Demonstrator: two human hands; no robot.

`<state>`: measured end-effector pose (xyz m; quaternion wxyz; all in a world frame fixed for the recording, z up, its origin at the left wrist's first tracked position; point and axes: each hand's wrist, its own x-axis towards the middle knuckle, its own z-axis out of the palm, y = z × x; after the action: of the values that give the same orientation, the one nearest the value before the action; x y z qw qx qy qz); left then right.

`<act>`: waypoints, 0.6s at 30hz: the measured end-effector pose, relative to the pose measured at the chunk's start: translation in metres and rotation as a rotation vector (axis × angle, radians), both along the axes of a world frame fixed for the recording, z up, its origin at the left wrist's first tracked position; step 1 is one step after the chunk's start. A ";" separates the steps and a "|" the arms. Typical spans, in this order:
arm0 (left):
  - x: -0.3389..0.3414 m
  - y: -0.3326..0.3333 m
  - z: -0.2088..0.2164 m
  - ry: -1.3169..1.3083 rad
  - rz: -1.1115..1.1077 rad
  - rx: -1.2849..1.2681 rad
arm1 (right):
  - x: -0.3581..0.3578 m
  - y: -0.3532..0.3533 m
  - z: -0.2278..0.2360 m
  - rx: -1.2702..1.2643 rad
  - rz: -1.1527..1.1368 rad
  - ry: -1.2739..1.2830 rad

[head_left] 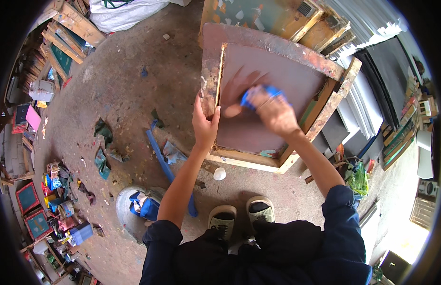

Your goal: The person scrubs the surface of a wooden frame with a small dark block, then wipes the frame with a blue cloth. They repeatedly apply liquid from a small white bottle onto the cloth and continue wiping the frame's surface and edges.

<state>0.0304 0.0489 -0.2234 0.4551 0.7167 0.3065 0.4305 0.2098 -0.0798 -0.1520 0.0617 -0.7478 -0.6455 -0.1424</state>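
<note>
A wooden screen-printing frame with paint-stained bars stands tilted in front of me, its inner side toward me. My left hand grips the frame's left bar, thumb on the inner side and fingers around the outer edge. Against the brownish mesh, my right hand presses a crumpled blue cloth. That hand and the cloth are blurred by motion, and the fingertips are partly hidden. Darker, wet-looking streaks mark the mesh to the upper left of the cloth.
Stained boards stand behind the frame, with stacked white sheets to the right. By my shoes lie a white cup, a blue strip and a metal basin holding blue cloth. Scraps and small containers clutter the left.
</note>
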 end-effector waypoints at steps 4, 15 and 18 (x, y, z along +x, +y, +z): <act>0.003 -0.004 0.003 -0.021 -0.015 -0.036 | -0.001 -0.003 -0.005 0.141 0.078 -0.102; 0.000 -0.001 0.010 0.013 0.012 0.058 | 0.014 0.015 0.007 0.122 0.254 -0.074; 0.004 -0.004 0.001 -0.017 0.012 0.036 | 0.004 0.023 0.015 0.234 -0.012 -0.044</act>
<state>0.0340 0.0453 -0.2220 0.4422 0.7192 0.2989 0.4448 0.2135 -0.0572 -0.1367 0.1334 -0.7360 -0.6212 -0.2338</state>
